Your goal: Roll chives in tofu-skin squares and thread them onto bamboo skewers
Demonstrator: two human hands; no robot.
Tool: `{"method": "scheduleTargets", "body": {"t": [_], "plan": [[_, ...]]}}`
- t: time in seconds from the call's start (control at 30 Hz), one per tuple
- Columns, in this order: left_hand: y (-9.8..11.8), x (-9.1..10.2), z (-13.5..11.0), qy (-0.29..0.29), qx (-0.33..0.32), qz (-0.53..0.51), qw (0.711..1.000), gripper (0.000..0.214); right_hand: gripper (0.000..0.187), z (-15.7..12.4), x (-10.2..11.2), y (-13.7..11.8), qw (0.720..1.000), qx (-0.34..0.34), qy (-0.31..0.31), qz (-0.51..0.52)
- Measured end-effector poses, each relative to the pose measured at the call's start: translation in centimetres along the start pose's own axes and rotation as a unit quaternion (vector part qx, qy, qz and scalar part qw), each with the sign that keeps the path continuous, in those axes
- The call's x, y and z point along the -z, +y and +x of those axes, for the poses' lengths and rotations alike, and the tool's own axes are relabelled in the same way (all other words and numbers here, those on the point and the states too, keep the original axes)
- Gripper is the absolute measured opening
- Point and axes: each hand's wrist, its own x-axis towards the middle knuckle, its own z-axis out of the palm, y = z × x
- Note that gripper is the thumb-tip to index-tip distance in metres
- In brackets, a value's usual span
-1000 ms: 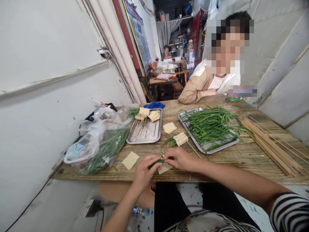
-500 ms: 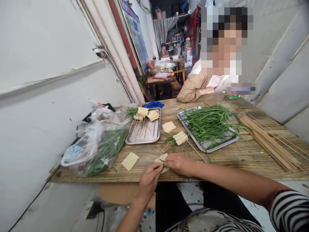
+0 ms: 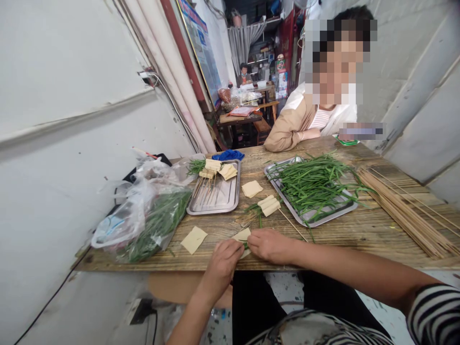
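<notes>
My left hand and my right hand meet at the near edge of the wooden table. Both pinch a pale tofu sheet with green chive stalks on it, fingers closed over it. Just beyond lies a skewer with folded tofu rolls and a small chive bundle. Another flat tofu sheet lies left of my hands.
A steel tray holds finished skewers and tofu; a second tray is heaped with chives. Bamboo skewers lie at the right. A plastic bag of chives sits left. A tofu stack lies mid-table. A person sits opposite.
My hands have come down from just above the table to its near edge, pressing the chives onto the tofu sheet. The left hand has closed in toward the right.
</notes>
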Motion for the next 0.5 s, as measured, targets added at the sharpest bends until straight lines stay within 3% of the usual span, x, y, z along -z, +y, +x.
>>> {"method": "scheduleTargets", "body": {"t": [0.1, 0.17, 0.3, 0.5], "plan": [[0.1, 0.5, -0.6, -0.057, 0.004, 0.031, 0.998, 0.036, 0.024, -0.2, 0.6, -0.3, 1.000, 0.017, -0.023, -0.009], [0.2, 0.7, -0.6, -0.065, 0.005, 0.021, 0.998, 0.038, 0.024, -0.4, 1.0, -0.3, 0.999, 0.026, -0.035, -0.008], [0.3, 0.7, 0.0, -0.031, -0.012, 0.004, 0.999, 0.032, 0.023, -0.5, 0.8, -0.4, 0.998, 0.024, -0.047, -0.016], [0.7, -0.1, 0.3, 0.012, 0.011, 0.022, 1.000, 0.023, 0.021, -0.2, -0.4, 0.0, 1.000, 0.014, 0.017, 0.013]]}}
